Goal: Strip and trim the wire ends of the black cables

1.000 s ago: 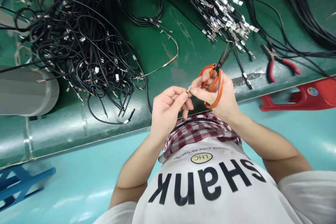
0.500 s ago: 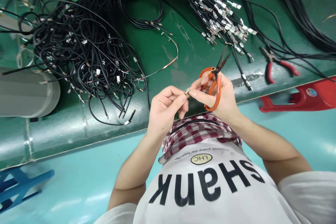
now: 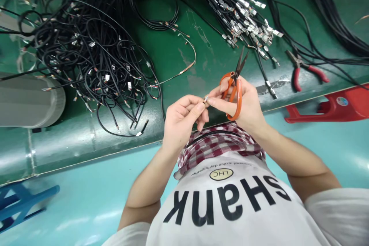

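Note:
My left hand [image 3: 184, 117] pinches a cable end [image 3: 205, 100] between thumb and fingers, just above the table's front edge. A small silvery bit shows at its tip; the rest of that end is covered by my fingers. My right hand [image 3: 245, 102] has orange-handled scissors [image 3: 238, 94] hooked on it, with the dark blades pointing away from me and slightly apart. The thumb and forefinger of that same hand touch the silvery tip beside my left fingertips. A black cable [image 3: 213, 133] runs across my lap under the hands.
Tangled black cables [image 3: 95, 54] heap on the green table [image 3: 198, 61] at left. Cable ends with silvery connectors [image 3: 245, 19] fan out at the back. Red-handled pliers [image 3: 298, 67] lie to the right. A grey cylinder [image 3: 29, 102], a red stool [image 3: 340, 103] and a blue stool [image 3: 25, 203] flank me.
The scissors have turned slightly in my right hand, so the blades point more straight away from me. Both hands keep their pinch at nearly the same spot.

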Action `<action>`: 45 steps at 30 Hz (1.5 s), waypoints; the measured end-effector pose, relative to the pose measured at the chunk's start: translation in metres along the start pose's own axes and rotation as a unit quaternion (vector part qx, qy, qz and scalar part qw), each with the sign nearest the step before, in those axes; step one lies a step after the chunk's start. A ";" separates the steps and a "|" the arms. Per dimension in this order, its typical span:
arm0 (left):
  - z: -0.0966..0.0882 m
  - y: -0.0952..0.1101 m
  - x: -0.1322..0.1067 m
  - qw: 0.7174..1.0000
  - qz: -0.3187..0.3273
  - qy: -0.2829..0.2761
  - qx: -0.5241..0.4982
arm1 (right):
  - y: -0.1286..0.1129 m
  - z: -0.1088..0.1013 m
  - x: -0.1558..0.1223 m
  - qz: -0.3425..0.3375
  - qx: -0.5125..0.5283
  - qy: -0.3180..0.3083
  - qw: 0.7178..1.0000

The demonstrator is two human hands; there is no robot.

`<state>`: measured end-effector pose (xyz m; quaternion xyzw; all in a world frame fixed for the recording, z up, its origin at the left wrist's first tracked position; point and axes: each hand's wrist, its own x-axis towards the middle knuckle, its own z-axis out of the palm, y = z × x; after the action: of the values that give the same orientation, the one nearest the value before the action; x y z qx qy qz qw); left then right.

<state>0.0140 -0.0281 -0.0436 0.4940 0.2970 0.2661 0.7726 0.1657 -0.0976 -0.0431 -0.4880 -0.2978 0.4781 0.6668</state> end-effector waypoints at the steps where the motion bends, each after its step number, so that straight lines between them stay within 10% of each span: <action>1: 0.000 0.000 0.000 1.000 0.004 0.003 0.006 | 0.000 0.000 0.000 0.000 -0.011 0.006 1.000; 14: 0.011 -0.002 -0.007 0.980 0.071 0.096 0.159 | -0.004 -0.001 -0.001 -0.014 -0.068 0.014 0.997; 38: 0.012 0.003 -0.007 0.986 0.051 0.092 0.133 | -0.009 -0.013 0.001 -0.098 -0.182 0.033 0.978; 45: 0.005 0.005 -0.012 0.871 0.237 0.040 0.429 | -0.040 -0.027 0.003 -0.108 -0.282 -0.091 0.949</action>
<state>0.0089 -0.0383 -0.0348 0.8213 0.2869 0.3068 0.3861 0.2040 -0.1070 -0.0155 -0.5753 -0.5310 0.3422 0.5195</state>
